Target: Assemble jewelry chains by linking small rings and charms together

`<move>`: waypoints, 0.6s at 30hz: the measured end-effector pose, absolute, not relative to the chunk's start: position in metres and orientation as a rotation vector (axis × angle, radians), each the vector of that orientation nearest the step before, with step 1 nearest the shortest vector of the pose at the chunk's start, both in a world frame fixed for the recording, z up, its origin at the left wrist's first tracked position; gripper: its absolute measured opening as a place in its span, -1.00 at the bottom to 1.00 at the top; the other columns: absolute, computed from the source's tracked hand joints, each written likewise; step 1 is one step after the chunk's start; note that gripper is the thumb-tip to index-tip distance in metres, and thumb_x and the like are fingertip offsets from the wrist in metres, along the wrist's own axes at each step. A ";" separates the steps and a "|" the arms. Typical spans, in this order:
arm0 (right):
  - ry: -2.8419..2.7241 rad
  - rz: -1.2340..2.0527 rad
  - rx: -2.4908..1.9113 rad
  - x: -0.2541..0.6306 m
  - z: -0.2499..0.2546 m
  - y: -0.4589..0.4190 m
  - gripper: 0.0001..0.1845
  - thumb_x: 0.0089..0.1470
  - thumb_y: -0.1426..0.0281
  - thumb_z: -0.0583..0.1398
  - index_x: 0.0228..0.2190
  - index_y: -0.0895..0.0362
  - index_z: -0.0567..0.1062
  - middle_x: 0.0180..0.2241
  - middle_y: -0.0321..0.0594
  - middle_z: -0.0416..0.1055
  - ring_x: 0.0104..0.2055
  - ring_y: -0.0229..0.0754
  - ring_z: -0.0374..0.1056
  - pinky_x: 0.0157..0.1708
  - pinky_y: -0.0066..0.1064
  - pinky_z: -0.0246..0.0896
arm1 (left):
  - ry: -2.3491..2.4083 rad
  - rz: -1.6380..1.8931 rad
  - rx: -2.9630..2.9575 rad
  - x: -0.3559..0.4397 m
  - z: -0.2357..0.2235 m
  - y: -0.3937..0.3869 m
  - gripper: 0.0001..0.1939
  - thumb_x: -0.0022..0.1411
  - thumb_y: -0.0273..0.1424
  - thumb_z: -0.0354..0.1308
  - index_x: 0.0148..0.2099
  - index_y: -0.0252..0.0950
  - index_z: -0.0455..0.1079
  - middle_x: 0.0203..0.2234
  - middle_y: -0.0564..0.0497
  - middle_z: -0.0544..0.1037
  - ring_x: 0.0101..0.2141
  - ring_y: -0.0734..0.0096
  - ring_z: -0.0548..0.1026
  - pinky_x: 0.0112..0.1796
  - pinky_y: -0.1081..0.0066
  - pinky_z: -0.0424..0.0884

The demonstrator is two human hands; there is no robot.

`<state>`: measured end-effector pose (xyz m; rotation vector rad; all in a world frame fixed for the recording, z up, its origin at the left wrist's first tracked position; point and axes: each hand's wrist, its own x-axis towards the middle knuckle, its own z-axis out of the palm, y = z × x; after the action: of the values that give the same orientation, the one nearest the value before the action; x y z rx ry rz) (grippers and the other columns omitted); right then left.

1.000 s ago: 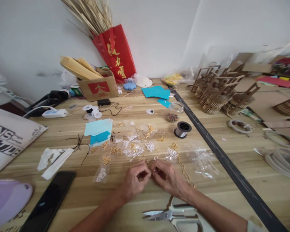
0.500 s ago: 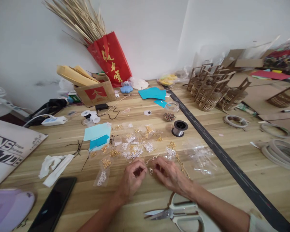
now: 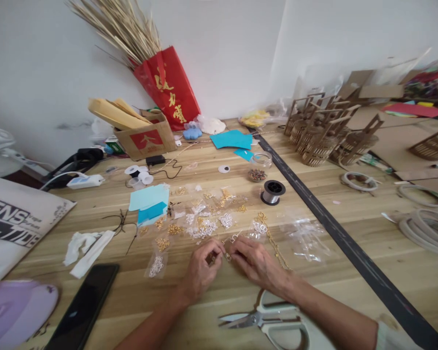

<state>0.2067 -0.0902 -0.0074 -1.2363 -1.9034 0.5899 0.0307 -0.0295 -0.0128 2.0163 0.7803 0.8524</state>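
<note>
My left hand point(image 3: 204, 265) is closed in a pinch, its fingertips at a tiny gold-coloured piece point(image 3: 227, 256) in the narrow gap between my hands. From the other side my right hand point(image 3: 253, 257) bends its fingers in a pinch close to the same piece. What exactly each hand grips is too small to make out. A gold chain point(image 3: 273, 243) lies just beyond my right hand, beside a small bag of silver rings point(image 3: 258, 227). Small bags of silver findings point(image 3: 206, 229) and gold findings point(image 3: 175, 229) spread past my fingertips. Scissors point(image 3: 255, 319) lie below my right wrist.
A wire spool point(image 3: 273, 193), a dish of brown beads point(image 3: 257, 175) and clear plastic bags point(image 3: 306, 238) lie farther out. Left are a phone point(image 3: 83, 306) and blue paper sheets point(image 3: 149, 197). Small woven baskets point(image 3: 317, 141) stand at the back right, beyond a black strip point(image 3: 324, 218).
My left fingertips have come slightly nearer to my right hand and to the tiny piece between them. My right hand keeps almost the same pose. The view has shifted slightly.
</note>
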 end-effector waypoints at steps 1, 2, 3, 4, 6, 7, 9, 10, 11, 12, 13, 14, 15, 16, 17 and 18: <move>-1.899 0.585 -1.240 0.207 -0.007 -0.090 -0.84 0.21 0.56 0.04 -0.37 0.14 0.37 -0.40 -0.24 0.33 -0.39 -0.24 0.29 -0.39 -0.46 0.21 | 0.777 0.862 2.010 0.031 -0.012 -0.029 -0.83 0.12 -0.60 0.00 -0.46 -0.29 0.29 -0.45 -0.01 0.51 -0.39 0.39 0.48 -0.33 0.45 0.37; -1.894 0.582 -1.246 0.207 -0.006 -0.091 -0.84 0.20 0.56 0.05 -0.37 0.14 0.37 -0.41 -0.24 0.33 -0.39 -0.25 0.28 -0.39 -0.46 0.20 | 0.773 0.876 2.001 0.031 -0.012 -0.029 -0.84 0.13 -0.59 0.01 -0.46 -0.29 0.30 -0.45 -0.01 0.51 -0.38 0.39 0.48 -0.33 0.45 0.38; -1.891 0.582 -1.257 0.208 -0.005 -0.091 -0.86 0.20 0.56 0.06 -0.37 0.14 0.37 -0.41 -0.25 0.33 -0.39 -0.25 0.28 -0.40 -0.46 0.19 | 0.771 0.887 1.992 0.031 -0.011 -0.029 -0.84 0.13 -0.58 0.03 -0.46 -0.29 0.32 -0.45 -0.02 0.52 -0.38 0.39 0.49 -0.32 0.44 0.38; -1.888 0.584 -1.269 0.208 -0.005 -0.091 -0.88 0.19 0.55 0.08 -0.37 0.14 0.37 -0.42 -0.26 0.32 -0.39 -0.25 0.28 -0.40 -0.47 0.19 | 0.771 0.894 1.983 0.030 -0.010 -0.029 -0.84 0.15 -0.58 0.04 -0.45 -0.30 0.34 -0.45 -0.02 0.53 -0.37 0.38 0.50 -0.30 0.43 0.39; -1.887 0.601 -1.293 0.208 -0.005 -0.092 -0.93 0.19 0.50 0.12 -0.35 0.14 0.38 -0.41 -0.27 0.33 -0.39 -0.25 0.28 -0.40 -0.47 0.19 | 0.770 0.904 1.970 0.030 -0.008 -0.029 -0.85 0.17 -0.56 0.06 -0.43 -0.30 0.37 -0.43 -0.04 0.54 -0.35 0.37 0.51 -0.29 0.42 0.40; -1.886 0.609 -1.301 0.208 -0.005 -0.092 -0.96 0.19 0.48 0.14 -0.33 0.14 0.38 -0.41 -0.27 0.33 -0.39 -0.25 0.28 -0.40 -0.47 0.19 | 0.766 0.904 1.967 0.030 -0.007 -0.029 -0.85 0.18 -0.55 0.07 -0.43 -0.30 0.38 -0.43 -0.05 0.54 -0.34 0.36 0.51 -0.28 0.42 0.41; -1.880 0.618 -1.303 0.209 -0.006 -0.092 -0.97 0.20 0.46 0.14 -0.30 0.14 0.40 -0.39 -0.26 0.34 -0.37 -0.25 0.30 -0.39 -0.46 0.21 | 0.745 0.910 1.966 0.030 -0.006 -0.030 -0.86 0.18 -0.54 0.09 -0.42 -0.31 0.39 -0.42 -0.06 0.55 -0.34 0.35 0.51 -0.29 0.42 0.42; -1.877 0.621 -1.300 0.209 -0.006 -0.092 -0.95 0.21 0.47 0.12 -0.29 0.14 0.40 -0.38 -0.25 0.35 -0.36 -0.25 0.31 -0.38 -0.46 0.21 | 0.733 0.915 1.968 0.030 -0.006 -0.030 -0.86 0.18 -0.54 0.09 -0.43 -0.31 0.39 -0.42 -0.06 0.54 -0.34 0.35 0.52 -0.29 0.42 0.42; -1.874 0.622 -1.296 0.208 -0.007 -0.091 -0.92 0.22 0.48 0.10 -0.29 0.14 0.41 -0.37 -0.24 0.35 -0.35 -0.24 0.31 -0.37 -0.45 0.22 | 0.726 0.914 1.972 0.030 -0.006 -0.031 -0.86 0.18 -0.54 0.09 -0.43 -0.31 0.39 -0.42 -0.06 0.54 -0.34 0.35 0.51 -0.29 0.43 0.42; -1.873 0.624 -1.289 0.208 -0.007 -0.091 -0.89 0.23 0.49 0.08 -0.30 0.13 0.41 -0.37 -0.24 0.35 -0.35 -0.24 0.32 -0.36 -0.45 0.22 | 0.723 0.907 1.976 0.030 -0.006 -0.031 -0.86 0.18 -0.53 0.10 -0.43 -0.31 0.39 -0.41 -0.07 0.54 -0.34 0.36 0.51 -0.30 0.43 0.42; -1.873 0.626 -1.284 0.208 -0.007 -0.091 -0.87 0.24 0.50 0.07 -0.30 0.13 0.41 -0.37 -0.24 0.35 -0.35 -0.24 0.32 -0.36 -0.45 0.23 | 0.722 0.898 1.978 0.030 -0.006 -0.031 -0.86 0.18 -0.53 0.09 -0.43 -0.31 0.39 -0.41 -0.07 0.54 -0.34 0.36 0.51 -0.30 0.43 0.42; -1.872 0.626 -1.281 0.208 -0.007 -0.090 -0.86 0.24 0.50 0.06 -0.31 0.13 0.41 -0.37 -0.24 0.34 -0.35 -0.24 0.32 -0.36 -0.44 0.23 | 0.721 0.882 1.975 0.030 -0.007 -0.031 -0.86 0.18 -0.52 0.09 -0.43 -0.31 0.39 -0.40 -0.07 0.54 -0.35 0.36 0.50 -0.31 0.44 0.42; -1.872 0.622 -1.279 0.208 -0.007 -0.090 -0.86 0.24 0.50 0.06 -0.31 0.13 0.41 -0.37 -0.24 0.34 -0.35 -0.24 0.33 -0.36 -0.44 0.24 | 0.719 0.864 1.965 0.030 -0.007 -0.031 -0.87 0.18 -0.51 0.09 -0.42 -0.31 0.39 -0.40 -0.07 0.54 -0.35 0.37 0.50 -0.32 0.44 0.42; -1.872 0.618 -1.279 0.209 -0.007 -0.090 -0.86 0.24 0.50 0.06 -0.31 0.12 0.41 -0.37 -0.24 0.35 -0.35 -0.24 0.33 -0.36 -0.44 0.24 | 0.719 0.844 1.950 0.030 -0.008 -0.030 -0.87 0.19 -0.50 0.09 -0.42 -0.31 0.38 -0.40 -0.07 0.53 -0.35 0.37 0.49 -0.32 0.44 0.42; -1.873 0.612 -1.281 0.209 -0.007 -0.090 -0.86 0.23 0.51 0.06 -0.31 0.12 0.41 -0.36 -0.24 0.35 -0.34 -0.24 0.33 -0.35 -0.43 0.25 | 0.721 0.824 1.929 0.030 -0.008 -0.030 -0.87 0.19 -0.49 0.09 -0.42 -0.32 0.38 -0.40 -0.08 0.53 -0.35 0.37 0.49 -0.33 0.43 0.42; -1.876 0.605 -1.280 0.209 -0.007 -0.090 -0.86 0.23 0.51 0.06 -0.31 0.12 0.41 -0.36 -0.24 0.35 -0.34 -0.23 0.33 -0.34 -0.43 0.25 | 0.726 0.804 1.905 0.030 -0.008 -0.030 -0.88 0.19 -0.49 0.10 -0.41 -0.32 0.38 -0.39 -0.08 0.53 -0.35 0.37 0.49 -0.32 0.43 0.42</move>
<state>0.2090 -0.0900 -0.0071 -1.2802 -1.8759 0.6053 0.0297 -0.0298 -0.0083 1.9048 0.7263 0.8040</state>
